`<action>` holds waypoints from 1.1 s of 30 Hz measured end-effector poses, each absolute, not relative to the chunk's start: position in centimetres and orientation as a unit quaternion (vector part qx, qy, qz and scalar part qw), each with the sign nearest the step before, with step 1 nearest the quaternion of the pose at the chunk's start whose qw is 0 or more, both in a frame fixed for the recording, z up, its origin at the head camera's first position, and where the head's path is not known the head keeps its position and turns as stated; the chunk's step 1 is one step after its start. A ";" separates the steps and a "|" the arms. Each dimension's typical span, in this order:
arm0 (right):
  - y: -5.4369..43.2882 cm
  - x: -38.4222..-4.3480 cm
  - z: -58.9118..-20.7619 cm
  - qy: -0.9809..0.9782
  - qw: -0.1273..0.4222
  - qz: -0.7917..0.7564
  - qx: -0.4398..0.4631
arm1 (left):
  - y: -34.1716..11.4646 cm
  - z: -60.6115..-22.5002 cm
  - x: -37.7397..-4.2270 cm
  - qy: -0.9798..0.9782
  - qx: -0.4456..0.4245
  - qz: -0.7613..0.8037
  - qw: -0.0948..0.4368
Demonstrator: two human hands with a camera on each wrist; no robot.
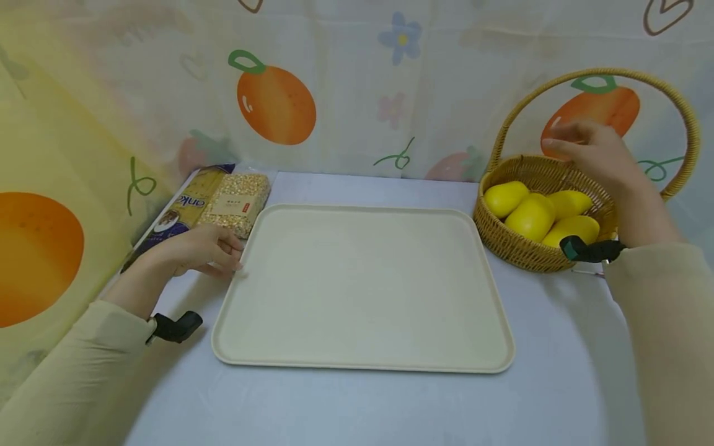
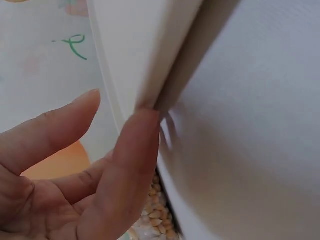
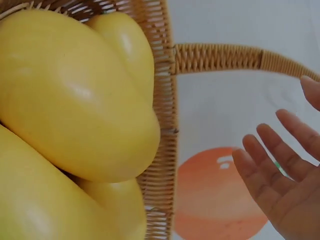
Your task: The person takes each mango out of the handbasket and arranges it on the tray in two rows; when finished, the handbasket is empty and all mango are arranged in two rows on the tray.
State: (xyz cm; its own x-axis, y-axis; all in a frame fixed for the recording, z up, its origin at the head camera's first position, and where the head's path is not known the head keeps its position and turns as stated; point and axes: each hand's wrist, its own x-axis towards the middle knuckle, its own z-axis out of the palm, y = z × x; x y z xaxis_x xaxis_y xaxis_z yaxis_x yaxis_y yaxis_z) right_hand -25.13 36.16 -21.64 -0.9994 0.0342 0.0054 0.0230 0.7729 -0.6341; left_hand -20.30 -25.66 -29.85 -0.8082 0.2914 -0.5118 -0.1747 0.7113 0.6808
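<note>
A cream rectangular tray (image 1: 362, 291) lies on the white table. At its left edge is my left hand (image 1: 206, 248), fingers loosely bent. The left wrist view shows a fingertip (image 2: 142, 127) right at the tray's rim (image 2: 155, 60), with the other fingers apart from it. On the right stands a wicker basket (image 1: 502, 244) with a tall arched handle, holding several yellow mangoes (image 1: 530, 217). My right hand (image 1: 599, 158) hovers over the basket's back, within the handle's arch in the head view. Its fingers are spread and relaxed in the right wrist view, with nothing held.
Behind my left hand lies a clear bag of corn kernels (image 1: 240, 198), beside a gold and blue packet (image 1: 186, 204). A patterned cloth (image 1: 346, 87) with printed oranges hangs along the back and left. White table surface (image 1: 362, 409) extends in front of the tray.
</note>
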 end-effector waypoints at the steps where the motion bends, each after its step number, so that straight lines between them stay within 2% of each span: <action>1: 36.3 -25.2 -21.7 -0.940 0.000 0.342 -0.018 | -25.7 -30.0 -20.3 0.871 0.035 0.379 0.310; 9: 37.3 -26.0 -22.8 -0.902 -0.053 0.427 -0.021 | -26.5 -30.8 -20.0 0.851 0.043 0.408 0.328; 23: 38.7 -27.4 -24.4 -0.929 -0.166 0.330 0.008 | -26.9 -31.1 -20.2 0.838 0.031 0.414 0.353; 33: 38.7 -27.9 -25.1 -0.923 -0.219 0.317 0.020 | -27.2 -31.0 -20.5 0.837 0.033 0.405 0.365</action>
State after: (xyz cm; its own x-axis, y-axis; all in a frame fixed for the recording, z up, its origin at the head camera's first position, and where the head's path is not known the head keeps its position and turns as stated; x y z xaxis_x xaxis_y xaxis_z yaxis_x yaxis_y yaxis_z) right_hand -27.92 38.66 -25.11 -0.9030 -0.1758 -0.3920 0.1022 0.7983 -0.5935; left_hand -20.46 -27.22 -30.97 -0.7316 0.3504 -0.5848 -0.2415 0.6690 0.7029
